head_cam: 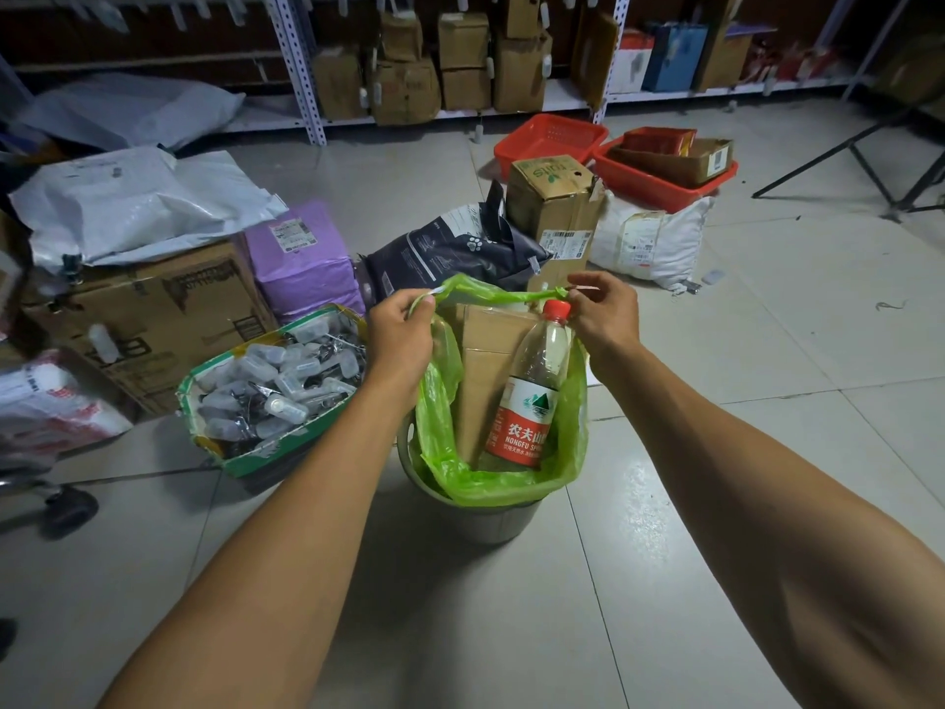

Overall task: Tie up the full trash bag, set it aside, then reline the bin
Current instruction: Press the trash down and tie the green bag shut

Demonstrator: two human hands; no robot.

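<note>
Green trash bag [498, 473] sits in the bin [480, 519] on the floor, with a cardboard box [486, 371] and a bottle [532, 386] inside. Left hand [401, 332] fingers and right hand [603, 312] fingers each pinch the bag's stretched far rim.

Single head cam, wide-angle, worn high — looks forward and steeply down over both forearms. Close range: trash bag [503, 401] sits dead centre, within arm's reach. Floor fills 6 o'clock, shelving [460, 69] runs along 12 o'clock, well away. Edges bow from lens distortion — no second view to overlap.
</note>
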